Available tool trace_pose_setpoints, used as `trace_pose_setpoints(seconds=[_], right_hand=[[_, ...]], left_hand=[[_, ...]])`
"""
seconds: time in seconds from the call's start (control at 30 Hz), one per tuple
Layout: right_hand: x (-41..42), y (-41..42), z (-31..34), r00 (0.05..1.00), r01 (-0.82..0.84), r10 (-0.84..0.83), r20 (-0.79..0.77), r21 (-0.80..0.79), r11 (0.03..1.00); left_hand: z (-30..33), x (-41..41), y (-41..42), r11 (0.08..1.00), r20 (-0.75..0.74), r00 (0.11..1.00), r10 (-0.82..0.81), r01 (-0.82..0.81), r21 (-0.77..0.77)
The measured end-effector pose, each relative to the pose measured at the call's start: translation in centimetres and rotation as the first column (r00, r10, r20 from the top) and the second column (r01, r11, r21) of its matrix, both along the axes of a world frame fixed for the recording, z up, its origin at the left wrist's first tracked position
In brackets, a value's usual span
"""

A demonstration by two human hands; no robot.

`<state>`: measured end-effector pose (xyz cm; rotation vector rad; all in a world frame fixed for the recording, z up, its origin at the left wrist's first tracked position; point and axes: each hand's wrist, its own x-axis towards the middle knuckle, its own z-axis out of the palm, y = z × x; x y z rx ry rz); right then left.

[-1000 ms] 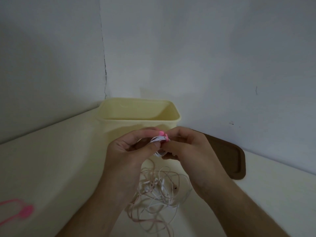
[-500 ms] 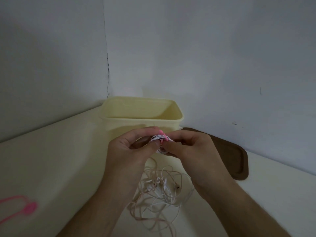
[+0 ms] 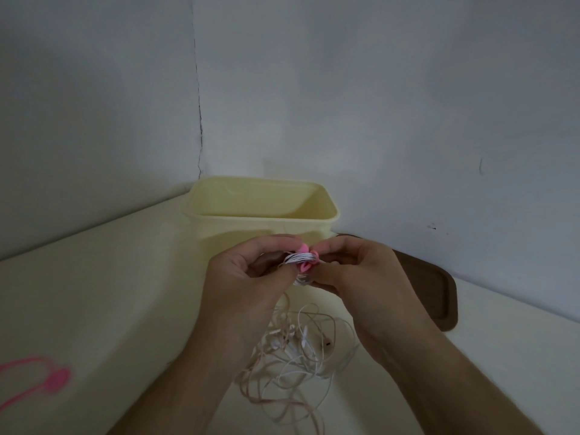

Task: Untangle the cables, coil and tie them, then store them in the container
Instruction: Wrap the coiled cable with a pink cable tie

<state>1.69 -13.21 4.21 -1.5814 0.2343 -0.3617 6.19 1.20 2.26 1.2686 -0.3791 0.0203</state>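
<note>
My left hand (image 3: pixel 248 277) and my right hand (image 3: pixel 357 271) meet in front of the pale yellow container (image 3: pixel 219 215). Between their fingertips they pinch a small coiled white cable (image 3: pixel 299 258) with a pink tie (image 3: pixel 306 265) wrapped around it. Below the hands a loose tangle of thin white and pinkish cables (image 3: pixel 295 356) lies on the cream table. The container stands open against the wall corner; I cannot see its bottom.
A dark brown tray-like lid (image 3: pixel 436 293) lies flat right of the container, against the wall. Another pink tie (image 3: pixel 40 379) lies on the table at the far left. Grey walls close off the back and left.
The pink tie has been wound further around the coil, showing now on both sides of it. Both hands stay together in the same spot.
</note>
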Motion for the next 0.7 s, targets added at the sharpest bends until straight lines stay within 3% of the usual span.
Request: trace_pose_setpoints(seconds=[0.17, 0.3, 0.47, 0.7], right_hand=[[-0.2, 0.1, 0.3, 0.999, -0.044, 0.044, -0.011, -0.026, 0.999], [-0.6, 0.3, 0.8, 0.993, -0.105, 0.114, 0.031, -0.221, 0.970], [-0.6, 0.1, 0.5, 0.966, -0.154, 0.246, 0.085, -0.576, 0.803], [-0.2, 0.5, -0.7, 0.961, 0.074, 0.163, 0.224, -0.775, 0.627]], left_hand=[[0.1, 0.1, 0.1, 1.000, -0.005, 1.000, -0.010, 0.010, -0.018], [0.3, 0.0, 0.3, 1.000, -0.026, 1.000, -0.007, 0.006, -0.027], [0.1, 0.2, 0.3, 0.998, -0.072, 0.996, 0.056, -0.056, -0.010], [0.3, 0.0, 0.1, 0.999, -0.034, 0.998, 0.054, -0.053, 0.012]])
